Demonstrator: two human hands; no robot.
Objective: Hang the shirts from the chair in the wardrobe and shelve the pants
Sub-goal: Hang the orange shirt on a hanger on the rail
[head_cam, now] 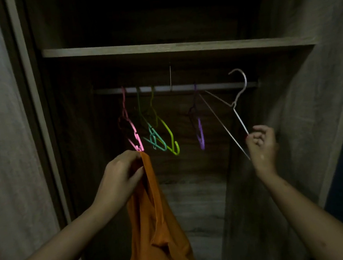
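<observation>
at the wardrobe (193,190) front, the orange shirt (153,215) hangs from the left grip (120,176), below the rail (183,87).
left grip pinches the shirt's top edge; right grip (262,142) curls round a corner of a tilted white wire hanger (245,81), its hook up near the rail, right of coloured hangers (201,136) hanging there.

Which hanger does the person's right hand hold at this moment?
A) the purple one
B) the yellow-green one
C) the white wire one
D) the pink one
C: the right hand grips the white wire hanger by its lower corner, while the left hand holds only the orange shirt.
</observation>
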